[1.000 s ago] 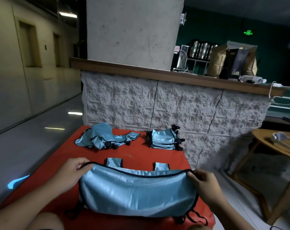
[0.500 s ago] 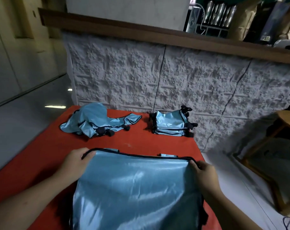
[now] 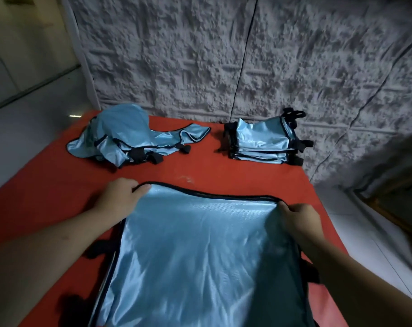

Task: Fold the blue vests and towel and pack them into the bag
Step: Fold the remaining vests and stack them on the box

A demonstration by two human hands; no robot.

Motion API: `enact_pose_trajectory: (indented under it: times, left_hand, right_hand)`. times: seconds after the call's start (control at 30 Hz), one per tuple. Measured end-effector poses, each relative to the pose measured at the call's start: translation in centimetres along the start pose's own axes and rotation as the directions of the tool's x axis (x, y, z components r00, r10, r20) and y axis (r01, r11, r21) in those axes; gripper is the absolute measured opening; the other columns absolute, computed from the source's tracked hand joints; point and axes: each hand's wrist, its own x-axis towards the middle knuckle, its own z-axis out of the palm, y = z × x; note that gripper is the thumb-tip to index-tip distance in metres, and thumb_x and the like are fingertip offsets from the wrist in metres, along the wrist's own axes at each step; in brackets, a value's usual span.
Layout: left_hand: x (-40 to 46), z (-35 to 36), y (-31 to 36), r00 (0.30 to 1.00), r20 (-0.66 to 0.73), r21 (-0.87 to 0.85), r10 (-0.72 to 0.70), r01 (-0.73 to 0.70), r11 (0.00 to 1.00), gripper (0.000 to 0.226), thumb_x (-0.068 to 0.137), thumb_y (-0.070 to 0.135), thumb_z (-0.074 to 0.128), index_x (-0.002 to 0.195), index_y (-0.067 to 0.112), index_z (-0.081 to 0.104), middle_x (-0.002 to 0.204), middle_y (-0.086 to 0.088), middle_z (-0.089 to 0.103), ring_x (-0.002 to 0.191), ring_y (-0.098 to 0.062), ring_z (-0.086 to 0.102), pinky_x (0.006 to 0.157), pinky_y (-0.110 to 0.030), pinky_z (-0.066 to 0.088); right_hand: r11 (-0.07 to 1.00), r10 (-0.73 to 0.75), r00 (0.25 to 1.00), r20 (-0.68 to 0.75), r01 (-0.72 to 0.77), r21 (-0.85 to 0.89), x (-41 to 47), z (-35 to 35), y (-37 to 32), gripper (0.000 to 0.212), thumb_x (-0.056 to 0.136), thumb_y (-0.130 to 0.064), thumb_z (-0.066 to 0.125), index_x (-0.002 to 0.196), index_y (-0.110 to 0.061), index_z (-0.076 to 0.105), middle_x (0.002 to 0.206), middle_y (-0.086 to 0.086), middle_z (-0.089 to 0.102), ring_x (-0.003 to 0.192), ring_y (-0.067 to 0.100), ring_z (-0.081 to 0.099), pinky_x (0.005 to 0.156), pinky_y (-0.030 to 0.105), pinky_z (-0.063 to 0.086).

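Vest (image 3: 200,256): lay flat on red table (image 3: 47,208), 6 o'clock, long axis toward 12
Left hand (image 3: 120,197): pinched far-left corner
Right hand (image 3: 299,218): pinched far-right corner — equally near
Folded stack (image 3: 261,140): 1 o'clock

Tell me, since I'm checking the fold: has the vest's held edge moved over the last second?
Yes. The vest edge gripped by the left hand and right hand went away from the person, toward the folded stack, covering the two tabs.
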Motion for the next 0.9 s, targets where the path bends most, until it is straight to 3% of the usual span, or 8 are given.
enact_pose_trajectory:
  times: [0.23,0.37,0.47,0.57,0.63,0.73,0.83,0.9]
  left_hand:
    - [0.4,1.1,-0.2,1.0,-0.01,0.082,-0.029,0.029,0.996,0.048,0.089,0.049,0.071,0.064,0.012,0.051,0.054,-0.005,0.056,0.052,-0.023,0.055,0.051,-0.038,0.045]
    - [-0.6,0.1,1.9,0.99,-0.136,0.22,-0.043,0.073,0.973,0.033,0.088,0.042,0.073,0.098,0.015,0.058,0.095,-0.01,0.06,0.086,-0.035,0.06,0.073,-0.044,0.051]
    - [-4.2,0.5,4.7,0.958,-0.13,0.242,0.255,-0.218,0.945,0.017,0.09,0.033,0.064,0.098,0.018,0.061,0.099,-0.007,0.057,0.095,-0.033,0.054,0.08,-0.046,0.05]
    - [-7.3,3.3,6.1,0.917,0.14,0.185,0.374,-0.395,0.9,0.04,0.092,0.044,0.041,0.115,0.022,0.067,0.128,0.0,0.061,0.125,-0.025,0.053,0.106,-0.045,0.045]
    - [-6.9,4.2,6.1,0.935,0.224,0.197,0.276,-0.321,0.927,0.054,0.096,0.045,0.03,0.137,0.024,0.057,0.153,0.001,0.046,0.147,-0.022,0.033,0.121,-0.041,0.024]
    - [-4.9,4.3,4.5,0.932,0.317,0.21,0.178,-0.252,0.945,0.051,0.107,0.041,0.019,0.156,0.032,0.031,0.167,0.009,0.017,0.155,-0.012,0.005,0.125,-0.039,0.002]
    - [-4.4,4.2,3.0,0.932,0.342,0.217,0.122,-0.205,0.954,0.055,0.108,0.041,0.022,0.161,0.035,0.006,0.168,0.012,0.003,0.154,-0.006,-0.006,0.126,-0.034,-0.004]
    - [-4.2,4.3,3.1,0.954,0.294,0.187,0.067,-0.126,0.974,0.058,0.107,0.042,0.022,0.162,0.03,0.006,0.168,0.011,0.006,0.154,-0.006,-0.002,0.126,-0.032,-0.002]
  right_hand:
    - [0.971,-0.012,0.999,-0.039,0.002,-0.241,0.9,1.1,-0.4,0.054,0.096,-0.055,0.051,0.076,-0.007,0.065,0.079,0.013,0.068,0.081,0.036,0.065,0.069,0.035,0.049]
    - [0.956,-0.092,0.986,-0.136,0.049,-0.289,-0.6,0.9,-2.0,0.039,0.097,-0.046,0.054,0.11,-0.011,0.064,0.108,0.019,0.066,0.103,0.041,0.059,0.084,0.044,0.049]
    - [0.906,-0.389,0.907,-0.163,0.344,-0.247,-4.0,1.8,-4.1,0.043,0.093,-0.031,0.064,0.13,-0.009,0.06,0.123,0.019,0.06,0.114,0.04,0.053,0.097,0.046,0.045]
    - [0.834,-0.519,0.851,0.077,0.525,-0.17,-7.4,4.6,-5.2,0.053,0.094,-0.029,0.053,0.142,-0.007,0.052,0.141,0.014,0.055,0.13,0.033,0.051,0.11,0.041,0.041]
    - [0.806,-0.496,0.836,0.235,0.544,-0.233,-8.1,6.0,-4.8,0.06,0.096,-0.035,0.04,0.152,-0.012,0.038,0.157,0.009,0.038,0.147,0.028,0.032,0.121,0.043,0.027]
    - [0.803,-0.396,0.867,0.303,0.487,-0.344,-6.8,6.2,-3.6,0.06,0.104,-0.05,0.031,0.157,-0.023,0.024,0.166,0.003,0.02,0.155,0.024,0.009,0.125,0.046,0.011]
    - [0.832,-0.32,0.902,0.289,0.414,-0.369,-5.3,5.8,-2.8,0.069,0.101,-0.062,0.024,0.159,-0.025,0.017,0.168,0.004,0.014,0.156,0.023,0.006,0.126,0.044,0.008]
    - [0.864,-0.269,0.935,0.232,0.341,-0.372,-4.6,5.6,-2.5,0.069,0.102,-0.06,0.025,0.158,-0.02,0.022,0.167,0.004,0.021,0.154,0.023,0.014,0.125,0.041,0.014]
